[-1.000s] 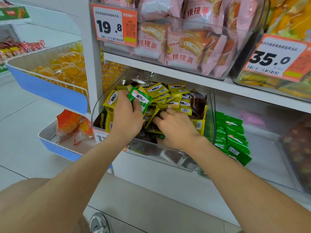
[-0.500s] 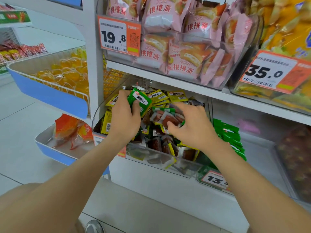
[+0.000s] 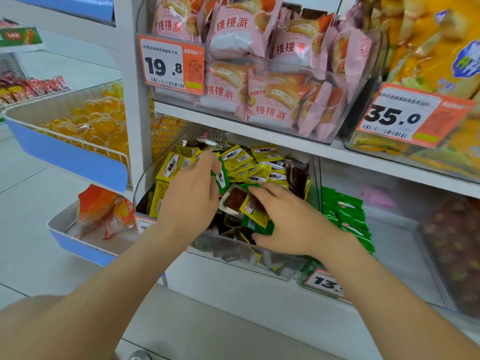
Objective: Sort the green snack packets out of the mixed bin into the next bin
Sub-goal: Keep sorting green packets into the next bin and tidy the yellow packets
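Sort partway: next bin [image 3: 405,237] holds a green row [image 3: 348,214] along its left wall, mixed bin [image 3: 140,193] mostly yellow and brown, left hand [image 3: 189,201] clamped on one green packet [image 3: 220,179] mid-bin, right hand [image 3: 293,224] spread over another green [image 3: 259,227] near front edge, grip unclear.

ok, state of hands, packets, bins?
left hand: grips green packet above mixed bin.
right hand: fingers down in mixed bin, grip unclear.
mixed bin: full, yellow packets on top.
next bin: green stack along its left wall.
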`<state>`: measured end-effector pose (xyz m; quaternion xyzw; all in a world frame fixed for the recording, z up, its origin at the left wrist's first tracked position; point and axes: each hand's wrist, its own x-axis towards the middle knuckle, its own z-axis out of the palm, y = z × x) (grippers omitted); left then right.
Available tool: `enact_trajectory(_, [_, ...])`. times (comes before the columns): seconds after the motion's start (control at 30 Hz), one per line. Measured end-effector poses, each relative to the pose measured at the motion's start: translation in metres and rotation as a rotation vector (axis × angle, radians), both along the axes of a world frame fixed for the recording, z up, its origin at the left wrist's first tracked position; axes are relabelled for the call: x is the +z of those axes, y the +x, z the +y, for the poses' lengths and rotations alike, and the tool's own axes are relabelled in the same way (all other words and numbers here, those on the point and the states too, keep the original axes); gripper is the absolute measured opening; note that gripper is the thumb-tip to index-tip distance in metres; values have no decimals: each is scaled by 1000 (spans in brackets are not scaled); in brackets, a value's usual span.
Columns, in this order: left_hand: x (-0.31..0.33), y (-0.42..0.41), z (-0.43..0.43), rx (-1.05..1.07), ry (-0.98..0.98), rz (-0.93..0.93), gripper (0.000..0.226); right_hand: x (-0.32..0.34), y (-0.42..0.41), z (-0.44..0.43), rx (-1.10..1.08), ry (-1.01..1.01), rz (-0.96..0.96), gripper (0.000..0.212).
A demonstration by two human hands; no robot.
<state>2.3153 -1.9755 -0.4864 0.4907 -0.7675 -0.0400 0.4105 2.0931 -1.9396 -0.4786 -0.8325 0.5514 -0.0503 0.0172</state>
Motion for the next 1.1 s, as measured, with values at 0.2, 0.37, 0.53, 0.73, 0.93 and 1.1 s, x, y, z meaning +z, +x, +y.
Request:
enact_trajectory(0.2, [-5,-5,0,-15,69,-36,22,15,-6,3,-97,-11,-220,57])
enact_trajectory(0.37, [-1,-6,1,-30,75,2,37,13,-4,-1,-178,-276,-296,46])
enact_trajectory(0.53, [1,-5,4,-79,43,-3,26,6,-5,-5,-201,-344,-124,56])
enact_trajectory(0.73, [0,-13,7,-211,5,-62,26,6,0,2,-242,-455,94,30])
enact_trajectory(0.93, [4,-17,12,-67,209,198,34,3,-1,1,-313,-484,-89,37])
enact_trajectory(1.1, [9,-17,11,-111,440,461,43,15,13,13,-426,-544,-736,8])
